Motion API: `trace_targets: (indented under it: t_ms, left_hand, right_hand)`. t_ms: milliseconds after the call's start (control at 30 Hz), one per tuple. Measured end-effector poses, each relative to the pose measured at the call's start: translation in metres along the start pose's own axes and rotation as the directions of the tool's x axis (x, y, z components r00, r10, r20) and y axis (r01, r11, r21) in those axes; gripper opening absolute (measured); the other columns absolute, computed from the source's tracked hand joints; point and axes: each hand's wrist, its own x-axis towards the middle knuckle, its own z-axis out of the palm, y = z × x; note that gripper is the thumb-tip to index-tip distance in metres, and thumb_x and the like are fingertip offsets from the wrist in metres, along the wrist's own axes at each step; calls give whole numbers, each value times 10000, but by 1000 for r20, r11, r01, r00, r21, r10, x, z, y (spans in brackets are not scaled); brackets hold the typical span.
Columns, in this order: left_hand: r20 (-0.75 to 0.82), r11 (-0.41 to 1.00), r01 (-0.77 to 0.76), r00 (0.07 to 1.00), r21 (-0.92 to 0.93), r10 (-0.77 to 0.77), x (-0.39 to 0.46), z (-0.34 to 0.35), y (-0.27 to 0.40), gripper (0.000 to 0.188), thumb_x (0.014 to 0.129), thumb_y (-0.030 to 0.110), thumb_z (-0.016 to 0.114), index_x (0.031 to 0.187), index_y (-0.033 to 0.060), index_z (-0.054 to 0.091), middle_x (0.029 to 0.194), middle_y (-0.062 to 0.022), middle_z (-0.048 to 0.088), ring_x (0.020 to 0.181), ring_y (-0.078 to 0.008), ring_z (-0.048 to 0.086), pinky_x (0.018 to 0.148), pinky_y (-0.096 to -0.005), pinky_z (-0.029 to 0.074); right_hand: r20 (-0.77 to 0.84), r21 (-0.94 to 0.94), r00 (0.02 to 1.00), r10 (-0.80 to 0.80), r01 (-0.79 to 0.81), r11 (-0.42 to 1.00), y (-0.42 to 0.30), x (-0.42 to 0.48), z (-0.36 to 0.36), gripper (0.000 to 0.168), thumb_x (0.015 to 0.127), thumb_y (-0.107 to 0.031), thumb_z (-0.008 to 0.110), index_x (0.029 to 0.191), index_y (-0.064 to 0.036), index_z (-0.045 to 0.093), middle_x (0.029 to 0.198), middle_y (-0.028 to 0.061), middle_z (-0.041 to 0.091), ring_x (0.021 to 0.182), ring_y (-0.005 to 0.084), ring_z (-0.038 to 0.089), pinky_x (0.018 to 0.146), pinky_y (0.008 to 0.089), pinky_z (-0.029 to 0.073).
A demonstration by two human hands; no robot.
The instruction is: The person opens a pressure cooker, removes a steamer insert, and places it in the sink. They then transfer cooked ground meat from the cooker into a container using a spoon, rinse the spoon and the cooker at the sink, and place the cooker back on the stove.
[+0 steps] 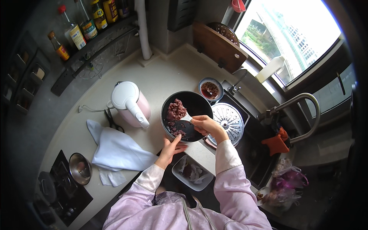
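In my right hand (209,126) is the handle of a white rice paddle (187,117). A heap of reddish-purple cooked rice (176,109) sits on its blade, over the left part of a dark inner pot (201,100). More rice (176,130) clings to the pot's bottom and near wall. My left hand (169,151) steadies the pot at its near rim, thumb over the edge and fingers spread beneath. A perforated metal steamer plate (230,115) lies just right of the pot, partly behind my right wrist.
A pink and white electric kettle (130,103) stands left of the pot, with scissors (113,122) and a white cloth (120,146) nearby. A bowl of dark liquid (210,89) sits behind. Below is a lined bin (191,185); the black sink (256,155) and curved faucet (314,115) are right.
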Motion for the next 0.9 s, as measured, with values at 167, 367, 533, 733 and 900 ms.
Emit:
trace_targets:
  t_ms: [167,367,533,733,900]
  left_hand:
    - [-2,512,-531,693,675,721,-18,27,26,993,789,362,704,1436,-36,65,1452,-268,196,1367,-402,153,1104,-487,143]
    - [240,219,-707,488,672,839,1,53,60,996,716,476,734,1436,22,216,1464,-208,227,1371,-378,178,1104,-479,176]
    - [315,248,-786,485,566,816,-35,88,42,796,761,288,741,1398,47,328,1429,-174,287,1327,-362,278,1071,-457,248]
    - [286,496,-736,653,461,702,-93,88,-32,657,794,128,693,1356,41,364,1402,-179,325,1305,-365,311,1064,-447,263]
    - [333,653,-598,802,465,496,-109,59,-115,659,768,70,685,1348,52,373,1390,-168,341,1289,-345,344,1059,-411,288]
  right_hand:
    - [-44,3,999,-14,14,1000,23,-16,-19,195,947,-224,514,982,-74,634,578,-52,464,409,8,340,362,179,213]
    - [-60,10,997,-56,57,998,15,-72,-5,237,949,-231,515,1045,-42,622,587,-58,458,419,2,337,369,175,216]
    - [-149,-2,985,-88,89,996,38,-145,9,246,959,-230,505,1061,-40,624,564,-83,410,459,-5,330,396,168,227]
    - [-271,64,962,-28,47,997,119,-203,50,273,943,-207,517,1097,-4,613,623,-67,471,542,16,417,471,189,341]
    - [-290,281,942,167,-83,956,215,-198,81,255,939,-196,502,1093,-38,629,602,-49,491,523,33,434,467,197,342]
